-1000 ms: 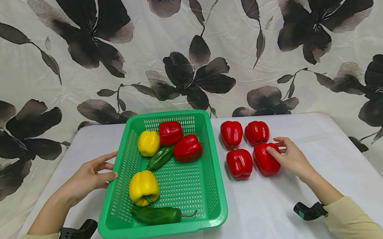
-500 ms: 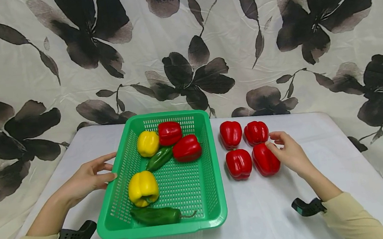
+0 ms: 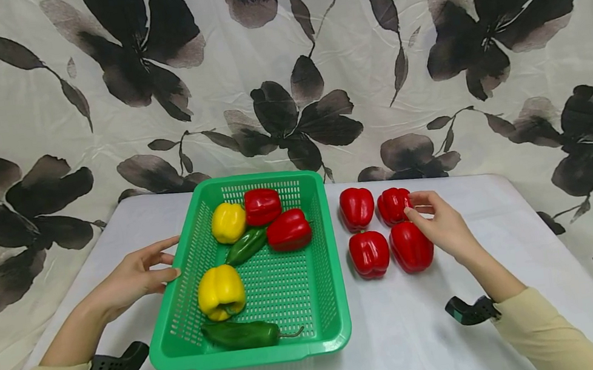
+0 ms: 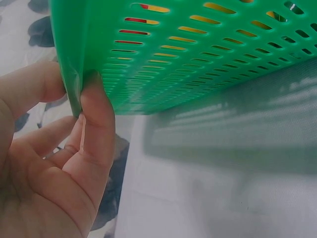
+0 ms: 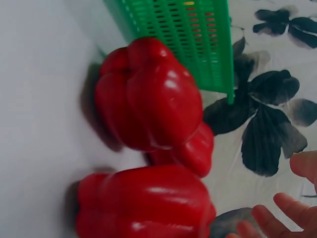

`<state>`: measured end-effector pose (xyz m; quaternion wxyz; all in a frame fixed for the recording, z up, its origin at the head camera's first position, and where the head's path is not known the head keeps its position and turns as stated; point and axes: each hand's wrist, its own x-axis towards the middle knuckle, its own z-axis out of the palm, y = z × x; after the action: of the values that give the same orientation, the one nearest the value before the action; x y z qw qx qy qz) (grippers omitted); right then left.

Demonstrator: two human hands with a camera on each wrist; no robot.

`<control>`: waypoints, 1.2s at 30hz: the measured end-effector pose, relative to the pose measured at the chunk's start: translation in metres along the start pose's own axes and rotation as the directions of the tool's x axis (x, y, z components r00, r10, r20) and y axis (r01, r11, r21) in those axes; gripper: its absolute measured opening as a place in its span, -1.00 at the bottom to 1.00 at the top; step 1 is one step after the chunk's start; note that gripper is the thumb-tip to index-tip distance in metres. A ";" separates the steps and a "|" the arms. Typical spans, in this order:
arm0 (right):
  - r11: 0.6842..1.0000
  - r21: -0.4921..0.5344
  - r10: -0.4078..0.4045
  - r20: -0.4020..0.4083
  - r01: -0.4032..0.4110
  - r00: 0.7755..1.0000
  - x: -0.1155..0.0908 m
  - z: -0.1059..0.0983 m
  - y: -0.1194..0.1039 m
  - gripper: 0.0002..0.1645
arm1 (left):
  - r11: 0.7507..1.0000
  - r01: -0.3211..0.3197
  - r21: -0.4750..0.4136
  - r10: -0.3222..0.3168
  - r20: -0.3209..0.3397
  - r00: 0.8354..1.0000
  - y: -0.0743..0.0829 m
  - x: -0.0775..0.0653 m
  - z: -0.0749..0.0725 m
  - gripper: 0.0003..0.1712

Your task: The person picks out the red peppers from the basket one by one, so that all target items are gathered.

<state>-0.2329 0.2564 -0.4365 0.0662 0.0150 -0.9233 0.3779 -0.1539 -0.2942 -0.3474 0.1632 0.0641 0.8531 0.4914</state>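
Observation:
My left hand pinches the left rim of a green plastic basket; in the left wrist view, thumb and finger lie on either side of that rim. On the white table to its right, several red bell peppers stand close together. With thumb and fingers apart, my right hand hovers at the back-right red bell pepper, overlapping its edge in the head view. The front-right red bell pepper lies just below the hand. In the right wrist view, the fingers are spread and hold nothing.
Inside the basket are two yellow bell peppers, two red ones, a small green pepper and a long green pepper. A floral cloth hangs behind the table.
My right hand has let go of the front-right red bell pepper and moved back and left to the back-right one. The left hand and basket stay put.

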 end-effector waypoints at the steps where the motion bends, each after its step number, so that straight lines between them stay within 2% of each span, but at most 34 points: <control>1: 1.000 0.014 0.009 0.017 -0.009 1.000 -0.005 -0.005 -0.016 -0.29 | 1.000 0.000 0.000 0.000 -0.001 1.000 0.000 0.000 0.000 -0.16; 5: 0.998 0.054 0.017 0.063 -0.020 0.998 -0.023 -0.021 -0.073 -0.34 | 1.000 -0.001 -0.001 0.001 0.000 1.000 0.000 0.000 0.000 -0.15; 9: 0.996 0.086 -0.006 0.103 -0.003 0.995 -0.029 -0.026 -0.102 -0.31 | 1.000 0.000 -0.002 0.000 0.000 1.000 0.000 0.000 0.000 -0.15; 13: 0.994 0.096 -0.058 0.106 0.048 0.993 -0.021 -0.020 -0.102 -0.29 | 1.000 0.004 -0.002 -0.004 -0.003 1.000 0.000 0.000 0.000 -0.16; 18: 0.975 0.152 -0.184 0.131 0.164 0.974 0.011 -0.001 -0.068 -0.28 | 1.000 0.006 0.000 -0.006 -0.003 1.000 -0.001 0.001 0.000 -0.15; 20: 0.969 0.178 -0.204 0.163 0.174 0.965 0.012 -0.002 -0.076 -0.28 | 1.000 0.005 0.000 -0.005 -0.004 1.000 -0.001 0.001 0.000 -0.15; 25: 0.973 0.193 -0.173 0.246 0.126 0.954 -0.007 -0.018 -0.137 -0.29 | 1.000 0.005 0.000 -0.005 -0.005 1.000 -0.001 0.001 0.000 -0.15; 28: 0.972 0.197 -0.182 0.285 0.129 0.941 -0.006 -0.019 -0.154 -0.30 | 1.000 0.008 0.001 -0.008 -0.005 1.000 -0.001 0.000 0.000 -0.15; 36: 0.959 0.242 -0.230 0.348 0.150 0.909 0.003 -0.008 -0.177 -0.29 | 1.000 0.007 -0.001 -0.007 -0.004 1.000 -0.003 0.001 0.000 -0.16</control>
<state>-0.2208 0.1358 -0.3069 -0.0755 0.1835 -0.8681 0.4550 -0.1552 -0.2956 -0.3499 0.1631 0.0602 0.8534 0.4914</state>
